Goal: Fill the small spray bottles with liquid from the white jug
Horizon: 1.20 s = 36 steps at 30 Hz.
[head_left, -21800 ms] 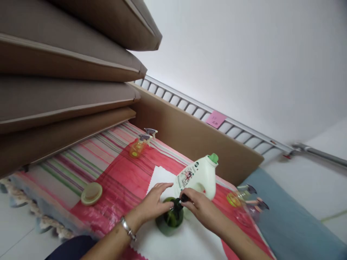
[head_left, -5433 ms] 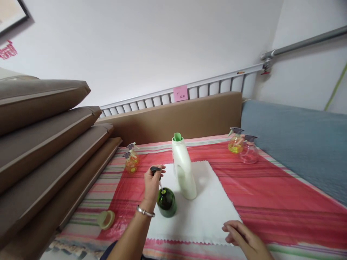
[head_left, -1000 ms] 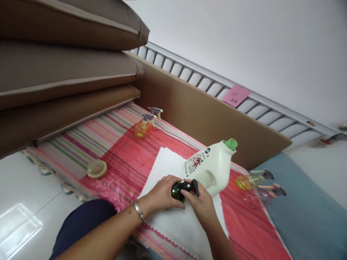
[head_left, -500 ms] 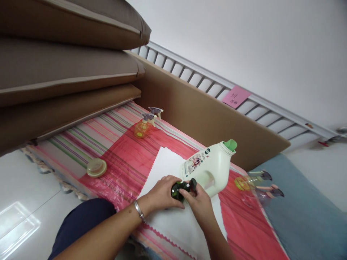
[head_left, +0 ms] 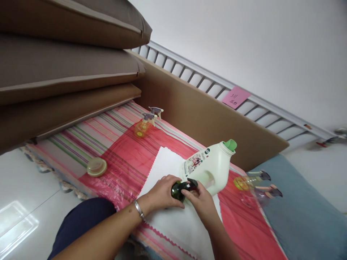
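A small dark green bottle (head_left: 177, 190) stands on a white cloth (head_left: 165, 168). My left hand (head_left: 161, 193) wraps round its body, a bracelet on the wrist. My right hand (head_left: 202, 204) is closed on the bottle's black pump top (head_left: 192, 183), fingers pinched round it. A white detergent jug (head_left: 210, 168) with a green spout stands just behind the hands, close to my right hand.
Two orange spray bottles (head_left: 143, 124) stand at the far left of the red striped cover, two more spray bottles (head_left: 252, 184) at the right. A pale green lid (head_left: 97, 167) lies near the edge. Brown cushions (head_left: 65, 61) are stacked at the left; a brown board (head_left: 206, 119) runs behind.
In the last second my right hand has turned the black pump top a little on the green bottle. The left hand has kept its hold; the view shifted slightly.
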Each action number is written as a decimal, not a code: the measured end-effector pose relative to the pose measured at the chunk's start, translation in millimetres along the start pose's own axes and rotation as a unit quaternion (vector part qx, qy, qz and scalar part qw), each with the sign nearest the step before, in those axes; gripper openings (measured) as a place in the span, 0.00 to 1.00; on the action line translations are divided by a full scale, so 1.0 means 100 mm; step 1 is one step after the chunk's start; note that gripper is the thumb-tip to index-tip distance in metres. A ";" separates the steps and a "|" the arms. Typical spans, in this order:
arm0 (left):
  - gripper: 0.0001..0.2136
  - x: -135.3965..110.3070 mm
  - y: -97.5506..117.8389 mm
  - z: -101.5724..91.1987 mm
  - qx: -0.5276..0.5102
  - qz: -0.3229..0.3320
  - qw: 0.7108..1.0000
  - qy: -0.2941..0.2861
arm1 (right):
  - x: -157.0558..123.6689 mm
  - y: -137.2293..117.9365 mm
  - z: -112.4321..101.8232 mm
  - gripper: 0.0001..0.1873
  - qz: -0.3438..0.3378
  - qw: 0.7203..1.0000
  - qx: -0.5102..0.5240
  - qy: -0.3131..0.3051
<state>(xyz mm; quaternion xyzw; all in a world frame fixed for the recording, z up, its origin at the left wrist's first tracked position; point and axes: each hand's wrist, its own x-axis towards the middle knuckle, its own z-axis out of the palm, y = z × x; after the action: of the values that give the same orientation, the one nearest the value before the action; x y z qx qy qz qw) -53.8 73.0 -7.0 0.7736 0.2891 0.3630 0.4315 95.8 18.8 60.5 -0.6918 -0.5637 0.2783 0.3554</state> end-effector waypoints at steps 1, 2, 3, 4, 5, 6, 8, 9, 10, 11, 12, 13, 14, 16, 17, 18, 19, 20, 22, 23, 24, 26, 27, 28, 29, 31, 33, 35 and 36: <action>0.35 0.00 0.00 0.00 0.001 -0.003 1.000 0.000 | 0.00 -0.01 0.01 0.17 -0.001 1.000 -0.012 0.015; 0.35 0.00 0.00 0.00 0.002 -0.005 1.000 -0.002 | 0.00 -0.01 0.01 0.18 -0.003 1.000 -0.012 0.021; 0.35 0.00 0.01 -0.01 0.001 -0.005 1.000 -0.002 | -0.01 -0.01 0.01 0.20 -0.006 1.000 -0.001 0.016; 0.35 0.00 0.01 -0.01 0.000 -0.002 1.000 -0.002 | -0.01 -0.01 0.02 0.22 -0.008 1.000 0.015 0.004; 0.34 -0.01 0.01 -0.02 -0.002 0.002 1.000 -0.002 | -0.02 -0.01 0.02 0.23 -0.009 0.999 0.030 -0.009; 0.34 -0.01 0.02 -0.02 -0.004 0.005 1.000 -0.002 | -0.02 0.00 0.02 0.24 -0.010 0.999 0.036 -0.018; 0.34 -0.01 0.02 -0.02 -0.005 0.005 1.000 -0.002 | -0.02 0.02 0.03 0.20 -0.007 1.000 0.017 -0.014; 0.34 -0.01 0.02 -0.03 -0.004 0.002 1.000 -0.002 | -0.02 0.03 0.04 0.18 -0.003 1.000 0.000 -0.003; 0.34 -0.01 0.02 -0.02 -0.003 -0.002 1.000 -0.003 | -0.02 0.04 0.04 0.18 0.001 1.000 -0.013 0.006; 0.35 -0.01 0.02 -0.02 -0.002 -0.005 1.000 -0.004 | -0.02 0.04 0.04 0.19 0.003 1.000 -0.020 0.012; 0.35 -0.01 0.02 -0.02 -0.003 -0.007 1.000 -0.004 | -0.02 0.04 0.04 0.21 0.002 1.000 -0.019 0.013; 0.35 -0.01 0.01 -0.02 -0.003 -0.006 1.000 -0.004 | -0.03 0.03 0.04 0.23 -0.003 1.000 -0.013 0.013; 0.35 -0.01 0.01 -0.01 -0.004 -0.005 1.000 -0.004 | -0.03 0.03 0.03 0.25 -0.012 1.000 -0.007 0.012; 0.35 -0.01 0.01 -0.01 -0.005 -0.001 1.000 -0.003 | -0.04 0.02 0.03 0.23 -0.022 1.000 -0.009 0.014; 0.35 -0.01 0.02 -0.02 -0.005 0.000 1.000 -0.003 | -0.04 0.01 0.03 0.21 -0.021 0.999 -0.020 0.016; 0.35 -0.01 0.02 -0.02 -0.004 0.000 1.000 -0.003 | -0.04 0.01 0.03 0.19 -0.016 0.999 -0.033 0.020; 0.35 -0.01 0.02 -0.02 -0.003 -0.001 1.000 -0.003 | -0.04 0.00 0.03 0.18 -0.009 0.999 -0.043 0.026; 0.35 -0.01 0.02 -0.02 -0.003 -0.003 1.000 -0.002 | -0.04 0.00 0.03 0.19 -0.003 0.998 -0.048 0.032; 0.35 -0.01 0.03 -0.02 -0.004 -0.007 1.000 -0.001 | -0.04 0.00 0.04 0.23 -0.010 0.999 -0.036 0.037; 0.36 -0.01 0.03 -0.02 -0.004 -0.005 1.000 -0.002 | -0.04 0.00 0.04 0.24 -0.020 0.999 -0.023 0.032; 0.36 -0.01 0.03 -0.03 -0.005 -0.003 1.000 -0.003 | -0.04 0.01 0.04 0.24 -0.028 0.999 -0.013 0.024; 0.35 -0.01 0.04 -0.03 -0.004 0.001 1.000 -0.004 | -0.04 0.03 0.05 0.21 -0.028 0.999 -0.013 0.017; 0.35 -0.01 0.04 -0.03 -0.003 0.002 1.000 -0.004 | -0.04 0.04 0.06 0.20 -0.018 0.999 -0.022 0.020; 0.35 -0.01 0.05 -0.03 -0.002 0.002 1.000 -0.003 | -0.04 0.05 0.06 0.20 -0.005 0.999 -0.028 0.026; 0.35 -0.01 0.06 -0.04 -0.001 0.001 1.000 -0.001 | -0.04 0.06 0.07 0.22 0.003 0.999 -0.025 0.030; 0.34 -0.01 0.07 -0.05 -0.004 0.000 1.000 0.002 | -0.05 0.07 0.08 0.26 0.002 1.000 0.008 0.016; 0.34 -0.02 0.08 -0.05 -0.008 0.007 1.000 -0.001 | -0.06 0.07 0.09 0.26 -0.004 0.999 0.045 -0.005; 0.34 -0.02 0.08 -0.06 -0.006 0.012 1.000 -0.007 | -0.05 0.08 0.11 0.23 0.005 0.999 0.043 0.008; 0.34 -0.02 0.08 -0.05 -0.003 0.011 1.000 -0.007 | -0.05 0.09 0.13 0.22 0.013 0.999 0.034 0.022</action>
<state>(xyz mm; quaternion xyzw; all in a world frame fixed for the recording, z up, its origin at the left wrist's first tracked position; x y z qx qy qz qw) -58.1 70.5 1.8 0.7778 0.2762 0.3634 0.4321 90.2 15.0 45.6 -0.6924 -0.5369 0.2865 0.3876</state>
